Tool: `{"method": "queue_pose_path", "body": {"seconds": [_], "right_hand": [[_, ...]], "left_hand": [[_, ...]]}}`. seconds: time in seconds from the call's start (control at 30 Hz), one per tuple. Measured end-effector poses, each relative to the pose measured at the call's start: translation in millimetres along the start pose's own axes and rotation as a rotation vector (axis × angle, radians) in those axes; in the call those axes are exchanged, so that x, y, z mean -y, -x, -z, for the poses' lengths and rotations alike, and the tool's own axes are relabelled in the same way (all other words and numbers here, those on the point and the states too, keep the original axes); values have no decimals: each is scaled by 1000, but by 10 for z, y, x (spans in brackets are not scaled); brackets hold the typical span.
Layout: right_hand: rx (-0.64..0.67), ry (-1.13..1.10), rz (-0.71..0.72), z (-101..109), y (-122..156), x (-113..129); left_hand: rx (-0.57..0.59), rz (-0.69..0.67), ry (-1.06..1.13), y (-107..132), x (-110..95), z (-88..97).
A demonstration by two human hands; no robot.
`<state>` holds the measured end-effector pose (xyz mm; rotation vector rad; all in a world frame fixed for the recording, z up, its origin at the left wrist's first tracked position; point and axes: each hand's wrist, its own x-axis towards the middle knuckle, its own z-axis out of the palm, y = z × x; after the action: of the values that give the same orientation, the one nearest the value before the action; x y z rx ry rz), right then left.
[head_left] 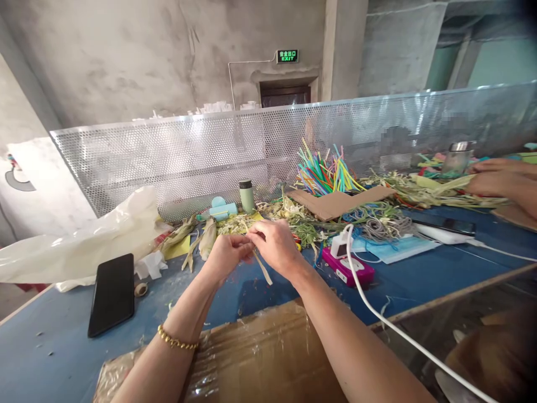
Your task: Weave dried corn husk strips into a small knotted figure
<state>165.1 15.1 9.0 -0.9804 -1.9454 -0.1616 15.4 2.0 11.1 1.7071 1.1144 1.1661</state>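
My left hand (229, 253) and my right hand (276, 245) meet over the blue table, fingertips together in a pinch. Between them runs a thin pale strip of corn husk (263, 270), whose lower end hangs out below my right fingers. Part of the strip is hidden by the fingers. Just beyond my left hand lie dried corn husks (207, 239). Behind both hands spreads a heap of shredded husk (289, 210). A gold bead bracelet (176, 340) circles my left wrist.
A black phone (112, 294) lies left, near a plastic bag (84, 246). Right are a purple power strip (348, 267) with a white cable, a blue mask (398, 248) and cardboard (335, 202). Behind stands a perforated metal screen (188, 151). Another person's hands (499, 179) work far right.
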Motion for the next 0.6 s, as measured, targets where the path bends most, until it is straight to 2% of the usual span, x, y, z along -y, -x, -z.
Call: {"method": "queue_pose_path", "body": {"seconds": [0.1, 0.33, 0.6], "right_hand": [[-4, -25, 3, 5, -2, 3], [17, -41, -26, 1, -2, 30], [-13, -14, 54, 7, 20, 72]], "left_hand": [[-27, 35, 5, -7, 4, -5], [-40, -28, -61, 11, -6, -8], [4, -27, -94, 38, -91, -13]]}}
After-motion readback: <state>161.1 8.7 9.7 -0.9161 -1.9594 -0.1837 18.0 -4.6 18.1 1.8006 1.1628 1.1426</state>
